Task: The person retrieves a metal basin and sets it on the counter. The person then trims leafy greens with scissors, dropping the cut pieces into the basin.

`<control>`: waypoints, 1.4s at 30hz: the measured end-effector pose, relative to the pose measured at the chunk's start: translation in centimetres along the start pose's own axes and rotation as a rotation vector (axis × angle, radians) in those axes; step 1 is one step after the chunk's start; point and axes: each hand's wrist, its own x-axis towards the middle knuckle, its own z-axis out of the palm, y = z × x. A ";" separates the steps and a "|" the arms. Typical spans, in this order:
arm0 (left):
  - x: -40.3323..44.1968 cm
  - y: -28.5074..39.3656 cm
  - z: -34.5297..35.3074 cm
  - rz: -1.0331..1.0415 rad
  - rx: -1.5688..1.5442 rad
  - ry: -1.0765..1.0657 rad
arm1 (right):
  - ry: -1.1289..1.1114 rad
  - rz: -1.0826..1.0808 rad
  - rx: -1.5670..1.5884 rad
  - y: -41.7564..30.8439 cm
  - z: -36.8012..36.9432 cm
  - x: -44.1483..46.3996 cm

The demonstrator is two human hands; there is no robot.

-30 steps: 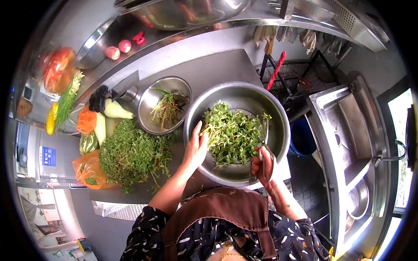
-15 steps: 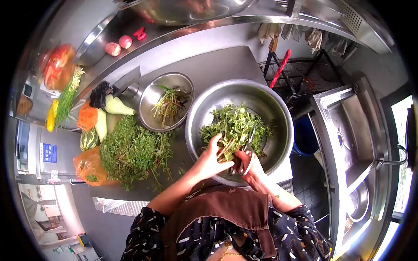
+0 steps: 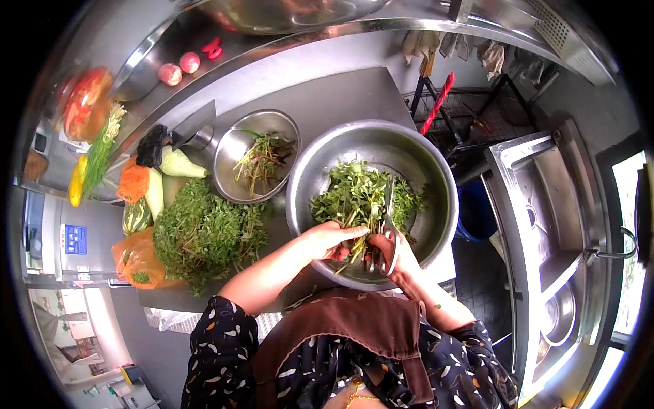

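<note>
Over the near side of a big steel bowl [image 3: 436, 163], my left hand [image 3: 330, 241] is closed round the stems of some leafy greens [image 3: 351, 194]. Their leaves spread away from me inside the bowl. My right hand [image 3: 400, 259] grips scissors [image 3: 387, 228], blades pointing up and away, right beside the stems. Whether the blades touch a stem I cannot tell. A smaller steel bowl [image 3: 225, 170] to the left holds cut stems [image 3: 261, 163]. Left of that, a large heap of the same greens [image 3: 208, 228] lies on the steel table [image 3: 327, 95].
Left of the heap are orange plastic bags [image 3: 136, 255], a striped squash [image 3: 137, 217], a pale green gourd [image 3: 180, 163] and a cleaver [image 3: 196, 126]. A steel shelf [image 3: 286, 46] runs across the back. To the right stand a blue bucket [image 3: 477, 215] and a sink [image 3: 555, 198].
My left hand has gone from spread fingers to closed round the stems, lower and nearer the scissors. The scissors now point more straight up. The view has shifted slightly.
</note>
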 end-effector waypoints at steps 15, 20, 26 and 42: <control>-0.4 -0.5 -1.0 0.014 0.105 0.098 | 0.189 -0.001 0.027 -0.1 -3.3 1.3; -1.3 -0.6 0.1 -0.051 -0.002 -0.042 | 0.170 -0.034 0.111 0.5 -3.3 1.4; -8.3 2.6 0.5 0.311 -0.176 -0.022 | 0.146 -0.171 -0.042 -2.0 -2.3 -0.3; -4.3 2.4 -4.7 0.762 1.038 0.690 | 0.206 -0.291 0.025 -3.7 -5.4 -0.9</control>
